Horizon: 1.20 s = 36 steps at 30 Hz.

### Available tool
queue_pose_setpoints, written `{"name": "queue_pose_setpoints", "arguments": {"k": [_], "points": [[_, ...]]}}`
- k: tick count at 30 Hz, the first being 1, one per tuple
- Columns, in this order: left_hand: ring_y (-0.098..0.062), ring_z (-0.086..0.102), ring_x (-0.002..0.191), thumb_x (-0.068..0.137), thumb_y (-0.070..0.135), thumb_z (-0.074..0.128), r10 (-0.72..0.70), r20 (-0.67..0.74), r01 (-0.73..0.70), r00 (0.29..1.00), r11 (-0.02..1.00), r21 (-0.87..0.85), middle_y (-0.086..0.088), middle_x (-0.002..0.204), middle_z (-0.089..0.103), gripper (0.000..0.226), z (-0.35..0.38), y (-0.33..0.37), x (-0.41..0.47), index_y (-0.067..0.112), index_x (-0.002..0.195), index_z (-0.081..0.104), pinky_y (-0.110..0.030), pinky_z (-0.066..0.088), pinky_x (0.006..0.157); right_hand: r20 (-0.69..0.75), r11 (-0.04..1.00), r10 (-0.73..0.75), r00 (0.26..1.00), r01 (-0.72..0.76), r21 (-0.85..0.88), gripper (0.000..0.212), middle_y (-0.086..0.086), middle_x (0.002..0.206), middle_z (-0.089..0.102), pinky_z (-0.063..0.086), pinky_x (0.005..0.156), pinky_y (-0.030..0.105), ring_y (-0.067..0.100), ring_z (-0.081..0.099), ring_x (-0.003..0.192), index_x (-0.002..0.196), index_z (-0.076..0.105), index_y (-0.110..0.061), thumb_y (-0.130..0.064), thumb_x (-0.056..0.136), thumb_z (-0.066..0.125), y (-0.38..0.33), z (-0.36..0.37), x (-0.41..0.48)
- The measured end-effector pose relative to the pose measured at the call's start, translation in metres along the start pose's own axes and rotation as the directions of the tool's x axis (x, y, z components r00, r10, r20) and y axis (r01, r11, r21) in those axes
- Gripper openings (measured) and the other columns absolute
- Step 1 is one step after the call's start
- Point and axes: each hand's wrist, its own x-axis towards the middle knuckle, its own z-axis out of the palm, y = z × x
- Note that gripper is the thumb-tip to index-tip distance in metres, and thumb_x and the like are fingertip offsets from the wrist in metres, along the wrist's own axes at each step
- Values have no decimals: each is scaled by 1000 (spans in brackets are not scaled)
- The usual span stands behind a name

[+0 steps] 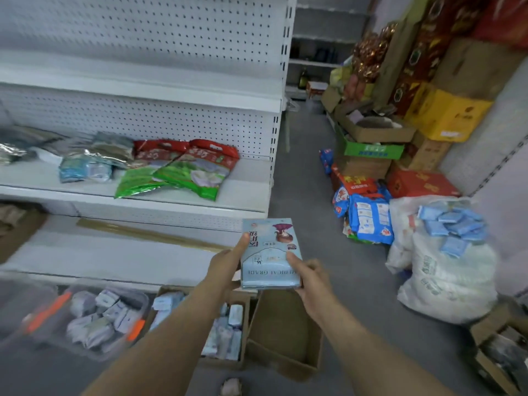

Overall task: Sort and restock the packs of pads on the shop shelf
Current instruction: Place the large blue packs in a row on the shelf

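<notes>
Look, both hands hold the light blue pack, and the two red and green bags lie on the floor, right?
Not the floor: in the head view the red and green bags lie on the white shelf. The left hand and right hand do hold the light blue pack.

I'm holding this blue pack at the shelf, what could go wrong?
The blue pack, gripped by the left hand and right hand, shows its print upside down, so it may be shelved inverted. The red and green bags sprawl on the middle shelf; kinds could mix. The open cardboard box on the floor could trip you.
</notes>
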Motion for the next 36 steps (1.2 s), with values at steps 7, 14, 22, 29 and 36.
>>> {"name": "queue_pose_setpoints", "arguments": {"k": [7,14,22,29,36], "points": [[-35,72,94,82,43,76,161,-3,-161,987,986,-41,-20,103,75,57,-79,63,-78,-4,114,68,-38,59,69,255,986,-138,957,157,-56,40,13,96,67,57,71,37,25,68,82,83,48,-12,-24,75,85,-51,84,-64],[-30,71,91,56,41,94,321,55,-323,945,946,25,-18,105,74,70,-193,136,-136,2,106,63,-43,56,85,516,962,-115,849,224,-154,75,2,118,72,56,91,39,22,72,103,138,38,-28,-39,78,82,-92,186,-98],[-21,72,76,24,41,103,362,112,-376,926,912,162,-10,90,75,80,-355,212,-166,16,84,56,-30,57,68,652,936,-89,753,287,-205,63,8,116,75,59,90,39,24,70,105,121,67,-17,-46,67,81,-99,338,-115],[-23,74,81,24,49,100,362,-47,-338,931,904,262,-12,98,76,98,-496,272,-167,8,105,63,-34,59,70,714,934,61,698,212,-288,52,16,114,74,59,91,50,31,67,103,118,68,-12,-38,75,80,-71,492,-118],[-23,58,108,72,55,83,459,-394,-452,797,884,117,-2,117,61,85,-591,297,-121,19,137,42,-47,44,102,654,1000,15,756,-23,3,18,7,83,78,51,102,54,30,68,95,103,68,-13,-25,90,73,-39,635,-126]]}}
